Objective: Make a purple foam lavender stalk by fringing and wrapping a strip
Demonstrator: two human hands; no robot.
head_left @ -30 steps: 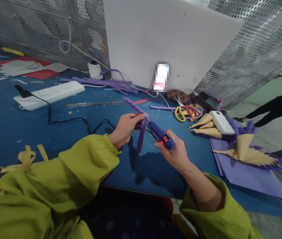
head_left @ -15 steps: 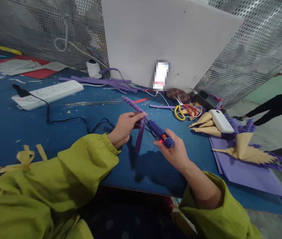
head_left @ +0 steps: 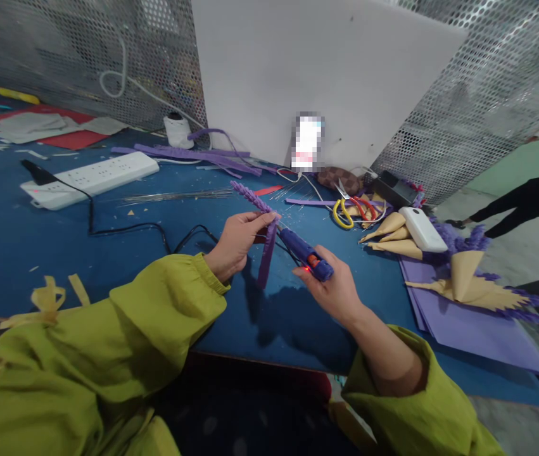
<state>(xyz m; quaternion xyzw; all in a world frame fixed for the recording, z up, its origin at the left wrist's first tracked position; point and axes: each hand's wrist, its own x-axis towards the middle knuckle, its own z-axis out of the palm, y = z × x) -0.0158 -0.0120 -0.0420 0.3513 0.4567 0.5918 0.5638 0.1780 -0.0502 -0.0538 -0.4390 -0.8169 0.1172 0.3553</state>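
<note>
Between the thumb and fingers of my left hand (head_left: 239, 244) is a purple lavender flower stem (head_left: 253, 197), its curled head pointing up and left. From the pinch a flat purple strip (head_left: 267, 259) hangs down. My right hand (head_left: 333, 291) is wrapped round a blue hot glue gun (head_left: 304, 252) with an orange part and a lit red light. The gun's nozzle is close to the strip beside my left fingertips; whether they touch I cannot tell. Part of the stem is hidden by my left fingers.
Behind my hands lie thin wires (head_left: 183, 195), purple strips (head_left: 193, 154) and a white power strip (head_left: 102, 177). Yellow-and-red scissors (head_left: 344, 213), paper-wrapped lavender bunches (head_left: 466, 285) and purple sheets (head_left: 482, 342) are at the right. A phone (head_left: 308, 142) leans on a white board. A person stands far right.
Hardly anything differs. The glue gun's nozzle has shifted very slightly left, and the whole view has moved a little. Both hands keep their hold.
</note>
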